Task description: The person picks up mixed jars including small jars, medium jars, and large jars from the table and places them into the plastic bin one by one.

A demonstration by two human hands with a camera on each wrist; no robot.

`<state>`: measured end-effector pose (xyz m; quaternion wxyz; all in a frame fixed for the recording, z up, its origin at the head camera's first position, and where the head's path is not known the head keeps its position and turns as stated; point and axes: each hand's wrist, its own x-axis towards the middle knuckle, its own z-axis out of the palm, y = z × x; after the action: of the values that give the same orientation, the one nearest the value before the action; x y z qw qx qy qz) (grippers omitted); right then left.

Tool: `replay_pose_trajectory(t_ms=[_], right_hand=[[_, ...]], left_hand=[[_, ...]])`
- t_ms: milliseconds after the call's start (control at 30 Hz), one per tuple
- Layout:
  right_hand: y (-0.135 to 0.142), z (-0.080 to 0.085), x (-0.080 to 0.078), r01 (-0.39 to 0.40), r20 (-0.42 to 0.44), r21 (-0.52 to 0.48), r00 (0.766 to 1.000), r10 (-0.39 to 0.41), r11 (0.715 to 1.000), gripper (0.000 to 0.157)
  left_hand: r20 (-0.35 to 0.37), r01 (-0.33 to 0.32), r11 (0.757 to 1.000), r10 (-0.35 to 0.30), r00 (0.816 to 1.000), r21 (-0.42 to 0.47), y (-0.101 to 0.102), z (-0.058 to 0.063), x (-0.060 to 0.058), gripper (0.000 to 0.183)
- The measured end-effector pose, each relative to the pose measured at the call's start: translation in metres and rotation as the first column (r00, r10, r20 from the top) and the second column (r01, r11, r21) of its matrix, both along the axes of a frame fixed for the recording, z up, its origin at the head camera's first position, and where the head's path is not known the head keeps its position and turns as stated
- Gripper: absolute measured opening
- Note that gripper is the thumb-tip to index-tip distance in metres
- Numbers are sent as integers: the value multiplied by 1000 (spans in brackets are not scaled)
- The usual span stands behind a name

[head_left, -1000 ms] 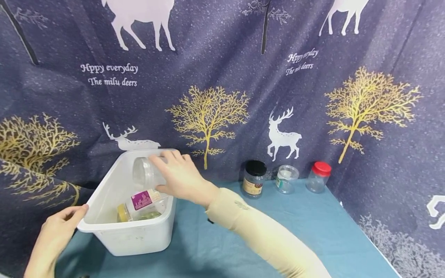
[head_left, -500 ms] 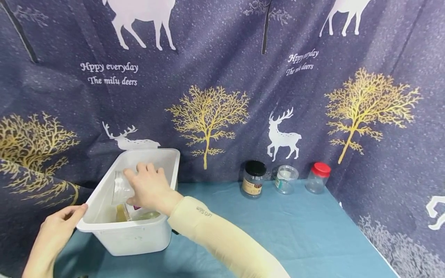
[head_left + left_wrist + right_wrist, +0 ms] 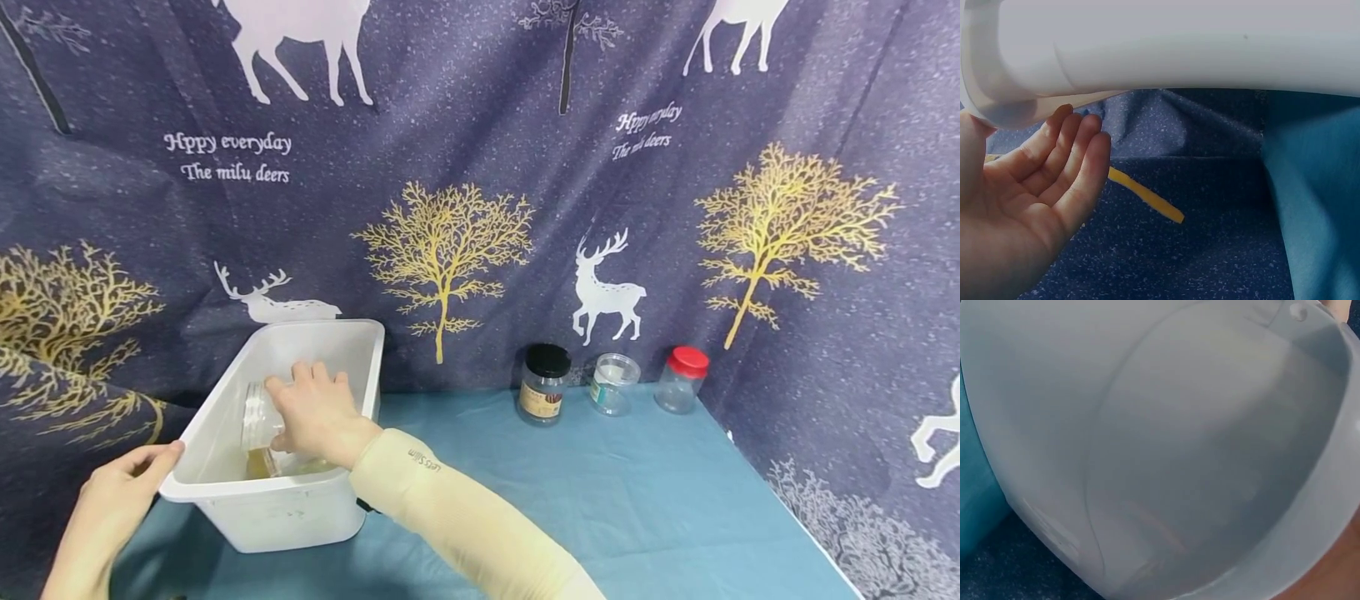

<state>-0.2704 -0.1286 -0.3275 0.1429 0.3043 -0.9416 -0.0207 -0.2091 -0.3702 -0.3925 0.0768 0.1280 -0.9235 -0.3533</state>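
Note:
My left hand [image 3: 112,492] pinches the near-left corner of the white plastic tub [image 3: 300,504]. In the left wrist view, the thumb lies on the rim and the fingers reach under it. Inside the tub, my right hand [image 3: 318,417] holds a clear jar [image 3: 257,417] lying on its side, its wide end toward the left wall. Below it shows the yellow lid [image 3: 261,462] of another jar, mostly covered by my hand and the clear jar. A greenish thing [image 3: 315,467] lies near the tub's front. The right wrist view is filled by a pale curved surface.
Along the back of the teal table [image 3: 637,492] stand a black-lidded jar [image 3: 544,383], an open-looking clear jar [image 3: 615,385] and a red-lidded jar [image 3: 681,380]. Behind everything hangs a dark blue cloth [image 3: 465,108] printed with deer and trees.
My right hand has moved left and down into the tub with the clear jar, now resting low over the yellow-lidded one. The left hand stays on the tub's corner.

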Motion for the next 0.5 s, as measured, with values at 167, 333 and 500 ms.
replay_pose_trajectory(t_ms=[167,333,500], right_hand=[[0,-6,-3,9,7,0,1000,-9,1000,69],[2,-9,-3,7,21,7,1000,-7,1000,74],[7,-7,-2,15,6,-1,1000,-15,1000,73]], left_hand=[[2,3,1000,-3,1000,7,-1,-1,1,76],[-5,-12,1000,12,1000,8,0,-1,1,76],[1,13,1000,-13,1000,6,-1,1,1,76]])
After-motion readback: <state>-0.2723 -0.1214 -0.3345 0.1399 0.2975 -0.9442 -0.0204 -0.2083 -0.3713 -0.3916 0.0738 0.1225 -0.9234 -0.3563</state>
